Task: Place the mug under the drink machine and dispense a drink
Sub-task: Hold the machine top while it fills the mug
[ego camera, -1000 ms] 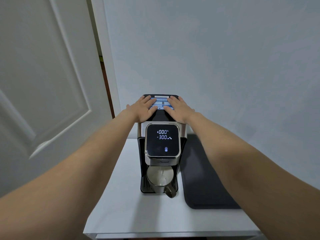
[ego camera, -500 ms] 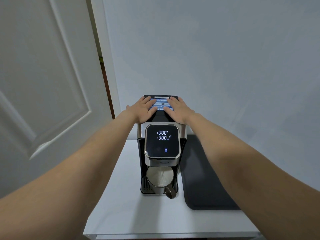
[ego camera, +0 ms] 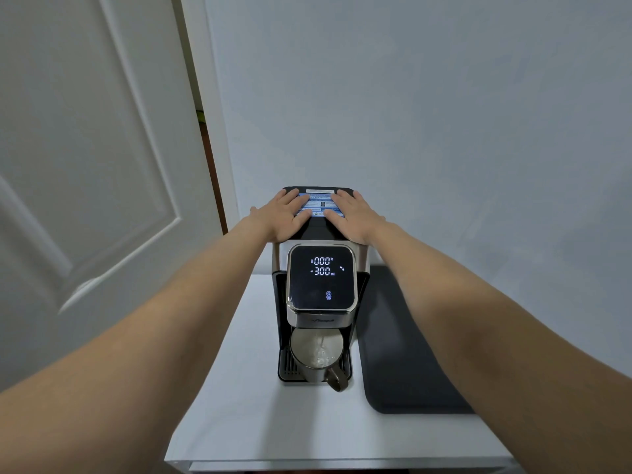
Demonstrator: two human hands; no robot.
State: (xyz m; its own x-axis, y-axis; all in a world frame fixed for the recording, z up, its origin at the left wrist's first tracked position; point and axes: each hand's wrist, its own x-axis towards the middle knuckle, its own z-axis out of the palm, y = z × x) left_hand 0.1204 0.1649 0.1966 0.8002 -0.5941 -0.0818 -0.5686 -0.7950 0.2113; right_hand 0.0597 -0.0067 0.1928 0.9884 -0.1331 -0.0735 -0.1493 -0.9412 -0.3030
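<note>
A black and silver drink machine (ego camera: pixel 321 316) stands on a white table, its dark screen lit with "000" and "300 ml". A grey metal mug (ego camera: pixel 316 357) sits on the drip tray under the spout, handle turned toward me and to the right. A thin stream of water falls into the mug. My left hand (ego camera: pixel 282 215) and my right hand (ego camera: pixel 352 217) both lie flat on the machine's rear top lid, fingers spread, holding nothing.
The white table (ego camera: pixel 239 405) ends in a front edge close to me. A dark mat (ego camera: pixel 403 354) lies right of the machine. A white panelled door (ego camera: pixel 85 165) stands open at the left, and a pale wall rises behind.
Water now streams into the mug and bubbles at its bottom. Both hands stay flat on the lid in nearly the same place.
</note>
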